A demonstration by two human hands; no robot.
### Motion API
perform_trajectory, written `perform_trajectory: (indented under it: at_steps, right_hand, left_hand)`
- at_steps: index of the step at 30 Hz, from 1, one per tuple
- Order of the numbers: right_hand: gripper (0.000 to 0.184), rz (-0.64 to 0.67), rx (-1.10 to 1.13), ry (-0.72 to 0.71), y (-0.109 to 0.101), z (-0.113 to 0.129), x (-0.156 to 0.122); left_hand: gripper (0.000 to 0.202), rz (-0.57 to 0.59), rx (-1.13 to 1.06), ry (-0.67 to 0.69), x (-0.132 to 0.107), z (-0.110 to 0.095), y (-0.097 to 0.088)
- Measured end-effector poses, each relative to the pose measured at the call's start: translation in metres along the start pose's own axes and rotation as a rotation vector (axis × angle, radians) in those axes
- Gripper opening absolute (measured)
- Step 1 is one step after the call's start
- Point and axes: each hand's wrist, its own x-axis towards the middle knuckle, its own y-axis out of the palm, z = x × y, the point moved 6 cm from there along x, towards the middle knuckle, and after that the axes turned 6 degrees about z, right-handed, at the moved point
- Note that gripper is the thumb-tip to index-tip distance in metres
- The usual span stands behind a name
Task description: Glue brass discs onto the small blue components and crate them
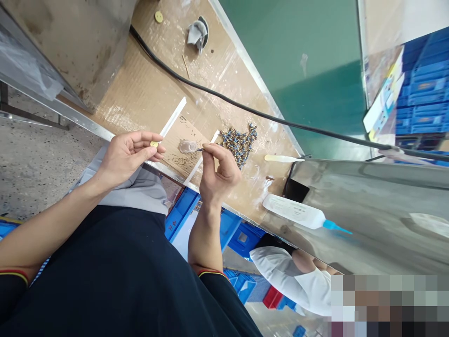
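Above the tape-covered brown cardboard worktable, the left hand and right hand are working near a pile of blue-and-brass parts, the left pinching a small round brass disc, the right pinching a thin dark pin

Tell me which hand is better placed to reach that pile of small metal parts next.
Probably the right hand: it sits just beside the pile of parts, pinching a thin pin. The left hand is farther away and pinches a small brass disc.

Pinched yellow disc, pinched dark pin
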Motion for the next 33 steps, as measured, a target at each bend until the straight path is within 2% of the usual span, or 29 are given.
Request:
perform_trajectory:
  at_steps: [21, 27, 33]
  right_hand:
    - [0.014, 0.027, -0.019, -0.066, 0.003, 0.004, 0.002]
    - [0.013, -0.063, -0.09, -0.094, -0.001, 0.004, 0.001]
    - [0.015, -0.051, -0.183, -0.133, 0.003, 0.01, -0.002]
  left_hand:
    - [0.028, 0.013, 0.0, 0.018, 0.001, 0.0, 0.001]
    - [0.028, 0.008, -0.001, 0.013, 0.001, -0.001, 0.001]
    - [0.028, 0.01, -0.001, 0.012, 0.0, -0.001, 0.001]
